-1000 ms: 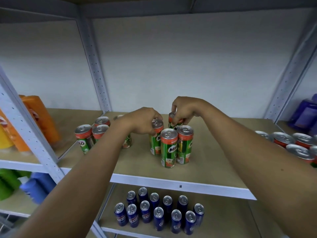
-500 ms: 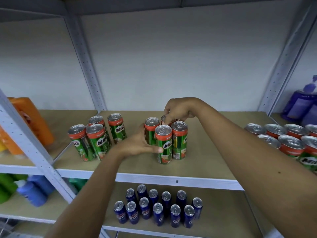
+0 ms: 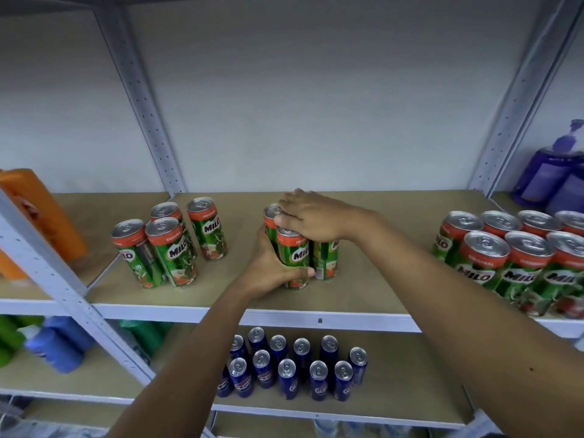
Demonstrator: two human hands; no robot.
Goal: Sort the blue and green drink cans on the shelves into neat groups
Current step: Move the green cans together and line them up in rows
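Gathering a small cluster of green cans [image 3: 295, 254] at the middle of the upper shelf [image 3: 363, 314], the person has both hands on it: the left hand [image 3: 268, 270] wraps the cluster from its left and front, the thumb lying across the lowest part of the front can, while the right hand [image 3: 311, 218] lies flat over the can tops with the fingers spread and fairly straight. So the left grip is a curled hold round the cans, and the right is a pressing palm, not a closed grip. How many cans sit under the hands cannot be counted exactly; at least three show. Left of them, well apart, stands a loose group of four green cans [image 3: 167, 245], leaning out of line in this wide view, and far right a bigger, tidy block of green cans [image 3: 512, 257] stands near the shelf's front edge. On the lower shelf [image 3: 331, 412] the blue cans [image 3: 294, 365] already stand in two fairly neat rows. By my judgement the blue sorting looks finished, while the green is partway: three separate clumps remain on one shelf, and the middle and left ones probably need squaring up or merging. Orange bottles [image 3: 38, 213] and purple bottles [image 3: 553, 175] on neighbouring bays play no part.
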